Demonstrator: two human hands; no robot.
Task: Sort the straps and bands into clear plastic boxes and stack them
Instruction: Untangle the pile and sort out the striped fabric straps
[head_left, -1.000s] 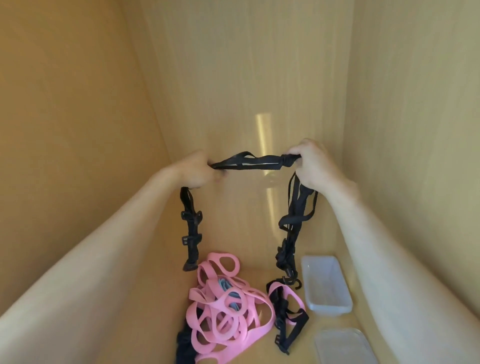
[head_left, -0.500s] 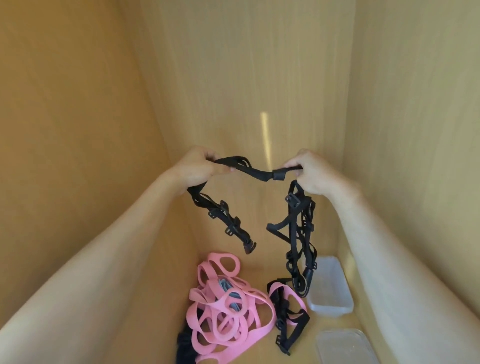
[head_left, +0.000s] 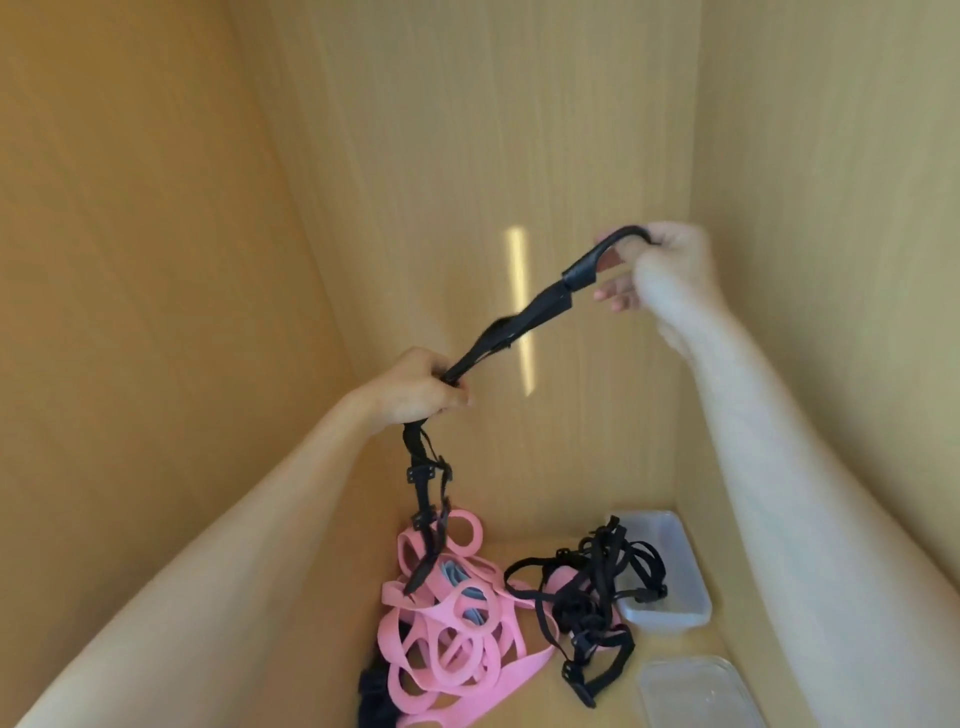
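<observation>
Fingers of the right hand (head_left: 670, 270), upper right of the frame, curl over the looped end of a black strap (head_left: 524, 322); the lower fingers appear partly spread beneath it, though motion blur softens the detail. The fingers of the left hand (head_left: 415, 395), at centre frame, are closed in a fist around the same strap lower down. Between the two hands the strap runs taut on a diagonal, its long axis rising from centre to upper right. Below the left fist the free tail, carrying several buckles, hangs nearly straight down, and its tip overlaps the pile of pink bands (head_left: 447, 623) at lower centre; whether it touches them cannot be told.

The clear box (head_left: 670, 571) stands at lower right, below the right hand and to the right of the hanging tail, so the right hand is judged the nearer one for lowering the strap into it. A tangle of black straps (head_left: 592, 587) lies between the pink bands and the box, with part draped over the box's near rim. A second clear container or lid (head_left: 696, 691) is cut off by the bottom edge of the frame. A dark mass (head_left: 374, 696) beneath the pink bands is too hidden to identify.
</observation>
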